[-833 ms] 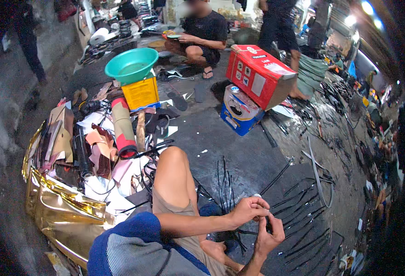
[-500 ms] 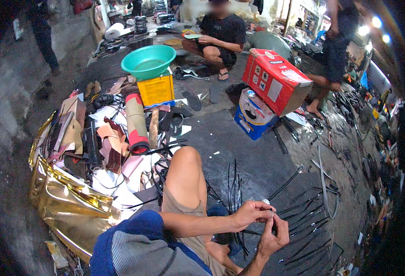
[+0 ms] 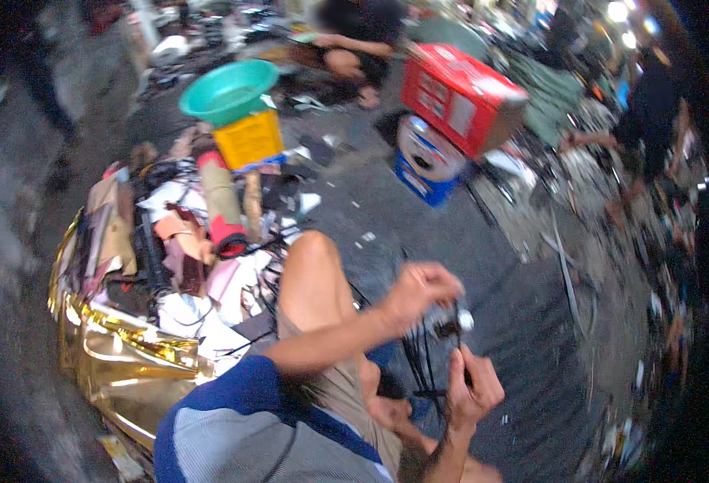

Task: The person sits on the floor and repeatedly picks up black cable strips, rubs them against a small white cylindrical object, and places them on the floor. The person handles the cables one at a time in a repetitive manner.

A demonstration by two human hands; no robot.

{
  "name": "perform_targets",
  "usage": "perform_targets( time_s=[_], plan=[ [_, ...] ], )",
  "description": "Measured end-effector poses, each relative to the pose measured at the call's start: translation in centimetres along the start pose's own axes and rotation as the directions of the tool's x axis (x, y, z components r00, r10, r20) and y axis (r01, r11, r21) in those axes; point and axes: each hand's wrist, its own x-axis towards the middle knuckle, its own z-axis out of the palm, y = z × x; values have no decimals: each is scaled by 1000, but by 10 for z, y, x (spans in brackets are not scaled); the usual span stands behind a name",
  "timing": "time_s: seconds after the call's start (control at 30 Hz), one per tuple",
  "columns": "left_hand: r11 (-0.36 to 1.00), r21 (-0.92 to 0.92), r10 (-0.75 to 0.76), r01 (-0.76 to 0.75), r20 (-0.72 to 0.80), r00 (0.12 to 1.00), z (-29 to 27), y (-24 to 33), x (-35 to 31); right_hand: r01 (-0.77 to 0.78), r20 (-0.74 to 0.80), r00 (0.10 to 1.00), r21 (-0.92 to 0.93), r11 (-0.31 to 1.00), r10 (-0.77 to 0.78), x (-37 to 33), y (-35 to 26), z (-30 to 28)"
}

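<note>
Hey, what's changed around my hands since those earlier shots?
Your left hand has moved up and away from your right hand; they were together, and a small dark piece now shows between them, too blurred to identify. Someone in dark clothes has moved farther right of the red box. That box still sits on the tin.

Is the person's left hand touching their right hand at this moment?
Apart. The head view shows the left hand higher in the picture than the right hand, a plain gap between their fingertips despite the blur.
</note>
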Motion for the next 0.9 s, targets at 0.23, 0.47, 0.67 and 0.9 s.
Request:
perform_targets(
  time_s=[0.23, 0.47, 0.67, 0.9],
  plan=[
    [994, -113, -17, 4, -111, 994, -85, 16, 91, -131, 49, 990, -67, 989, 135, -44, 8, -20],
    [949, 15, -294, 316, -323, 899, -161, -23, 163, -419, 69, 904, -45, 907, 422, -114, 14, -49],
    [881, 83, -393, 465, -418, 819, -159, -114, 193, -565, 126, 813, -65, 823, 568, -148, 24, -53],
    [861, 151, -352, 486, -513, 783, -170, -179, 198, -569, 211, 744, -296, 767, 634, -183, 66, -47]
  ],
)
